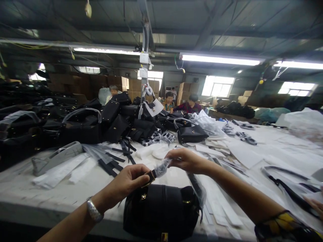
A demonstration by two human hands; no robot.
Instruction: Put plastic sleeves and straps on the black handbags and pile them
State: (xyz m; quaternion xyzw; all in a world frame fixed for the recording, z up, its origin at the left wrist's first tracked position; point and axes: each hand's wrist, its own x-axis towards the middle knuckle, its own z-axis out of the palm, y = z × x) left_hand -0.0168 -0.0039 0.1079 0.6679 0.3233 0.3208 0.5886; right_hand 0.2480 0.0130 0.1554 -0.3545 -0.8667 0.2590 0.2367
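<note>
A black handbag with gold-coloured fittings sits at the table's near edge, right below my hands. Its handle is wrapped in clear plastic film and rises above the bag. My left hand, with a silver bracelet on the wrist, pinches the handle's end by a gold buckle. Closed around the film-covered part of the same handle is my right hand; its fingertips are partly hidden. More plastic film hangs along the bag's right side.
Many black handbags are piled across the back left. Black straps and white paper strips lie on the white table. Another person's hand is at the right edge near a wrapped strap.
</note>
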